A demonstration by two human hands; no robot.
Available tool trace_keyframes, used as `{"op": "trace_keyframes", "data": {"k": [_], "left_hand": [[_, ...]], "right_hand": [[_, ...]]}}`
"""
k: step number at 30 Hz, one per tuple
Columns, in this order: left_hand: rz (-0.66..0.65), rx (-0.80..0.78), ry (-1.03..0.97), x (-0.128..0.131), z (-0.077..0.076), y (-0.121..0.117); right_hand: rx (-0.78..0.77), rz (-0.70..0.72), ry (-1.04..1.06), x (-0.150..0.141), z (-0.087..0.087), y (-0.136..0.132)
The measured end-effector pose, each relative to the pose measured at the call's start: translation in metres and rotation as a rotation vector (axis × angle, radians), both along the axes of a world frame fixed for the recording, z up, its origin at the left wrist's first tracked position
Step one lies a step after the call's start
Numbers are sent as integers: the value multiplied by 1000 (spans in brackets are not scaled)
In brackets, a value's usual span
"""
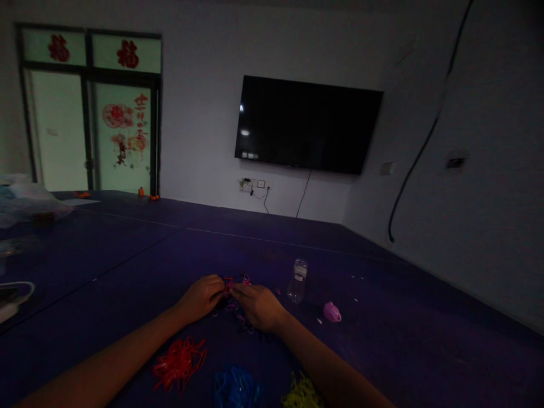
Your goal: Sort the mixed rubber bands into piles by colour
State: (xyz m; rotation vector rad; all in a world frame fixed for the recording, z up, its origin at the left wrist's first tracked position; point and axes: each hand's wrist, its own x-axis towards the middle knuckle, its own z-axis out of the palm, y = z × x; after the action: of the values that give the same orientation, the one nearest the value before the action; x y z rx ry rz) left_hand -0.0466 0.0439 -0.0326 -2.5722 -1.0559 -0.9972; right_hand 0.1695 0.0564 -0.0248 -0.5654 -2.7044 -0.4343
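My left hand (204, 296) is closed, its fingertips pinching at the red and pink strands of a small mixed pile of rubber bands (232, 306). From the other side my right hand (261, 307) reaches into the same pile, fingers pressed together and pointing left; what lies under its fingertips is hidden. The pile shows pink, purple and dark loops, partly covered by both hands. Nearer to me lie a heap of red rubber bands (179, 362), a blue heap (236, 388) and a yellow heap (302, 392), the last beside my right forearm.
On the purple tabletop (170, 266), a clear bottle (297, 281) stands right of my hands, with a pink cap-like piece (332, 312) beyond it. Small white scraps lie nearby. Clear plastic bags (29, 198) sit at the far left. A black screen (308, 124) hangs on the wall.
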Motion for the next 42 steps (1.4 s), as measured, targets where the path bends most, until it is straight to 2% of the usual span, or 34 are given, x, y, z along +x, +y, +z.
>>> {"op": "trace_keyframes", "data": {"k": [10, 15, 18, 25, 35, 42], "left_hand": [[-55, 52, 23, 2, 1, -5], [-63, 121, -40, 2, -2, -4], [-65, 92, -106, 5, -2, -5], [-47, -207, -276, 12, 6, -10], [-130, -643, -438, 4, 7, -4], [-193, -787, -434, 1, 12, -3]], "right_hand": [[-5, -21, -28, -3, 2, 0], [-8, -29, -53, -4, 5, -3], [-13, -35, -78, -4, 8, -5], [-47, -61, -67, -5, 7, -4], [-32, -94, -53, -4, 9, -5], [-26, -155, -50, -3, 11, -6]]}}
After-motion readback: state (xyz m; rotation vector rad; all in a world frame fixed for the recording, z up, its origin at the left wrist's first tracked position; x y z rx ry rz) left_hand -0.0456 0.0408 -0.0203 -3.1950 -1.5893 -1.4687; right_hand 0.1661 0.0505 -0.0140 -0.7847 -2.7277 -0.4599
